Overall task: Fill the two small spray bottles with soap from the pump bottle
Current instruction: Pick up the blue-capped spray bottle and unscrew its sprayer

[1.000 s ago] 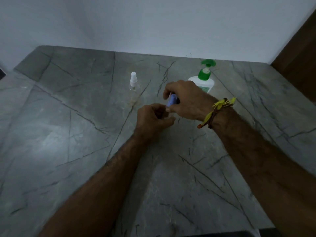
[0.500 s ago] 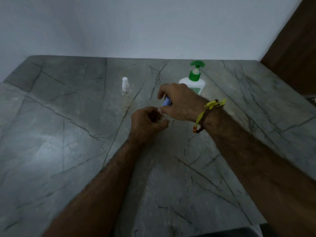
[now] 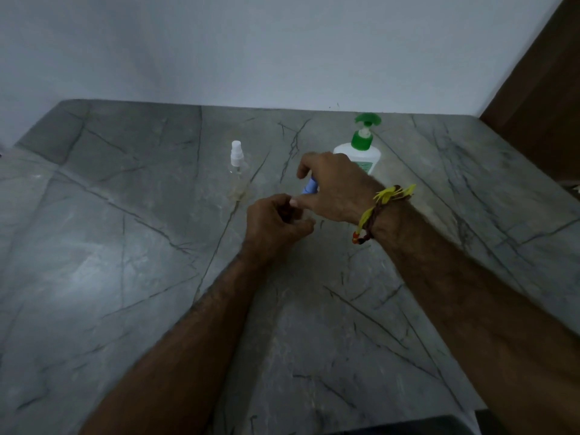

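Right hand pinching blue cap, mostly hidden. Left hand curled round bottle body, barely visible. Pump bottle partly occluded.

Both forearms extended forward, converging mid-frame. Left hand palm down, fingers curled inward; contents hidden. Right hand just beyond and right of left hand, fingers arched downward, thumb tip touching left hand's knuckles. Thread band around right wrist, right of left hand.
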